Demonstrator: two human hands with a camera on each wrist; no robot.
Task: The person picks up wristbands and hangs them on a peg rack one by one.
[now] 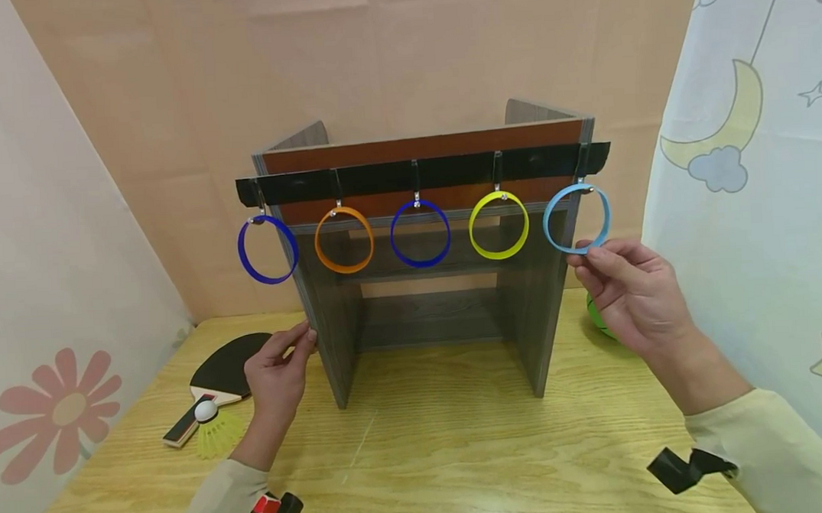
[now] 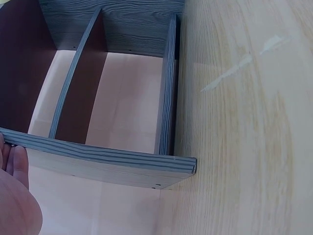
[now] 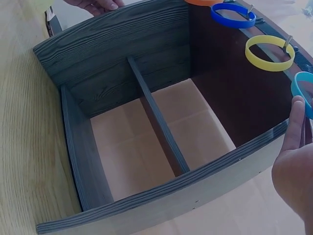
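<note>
At the right end of a black strip (image 1: 380,180), a light blue silicone wristband (image 1: 609,216) hangs from a metal clip. My right hand (image 1: 636,292) pinches its lower rim between thumb and fingers. Also hanging in the row are a yellow wristband (image 1: 475,242), a blue one (image 1: 395,249), an orange one (image 1: 319,249) and another blue one (image 1: 243,256) at the left end. The strip runs across the front of a grey wooden shelf (image 1: 547,304). My left hand (image 1: 278,369) touches the outer side of the shelf's left panel, its fingertips right at the front edge.
On the left of the wooden table (image 1: 433,454) lie a black table tennis bat (image 1: 233,364), a white ball (image 1: 206,410) and a yellow shuttlecock (image 1: 220,435). A green ball (image 1: 600,321) shows partly behind my right hand. Patterned sheets flank both sides.
</note>
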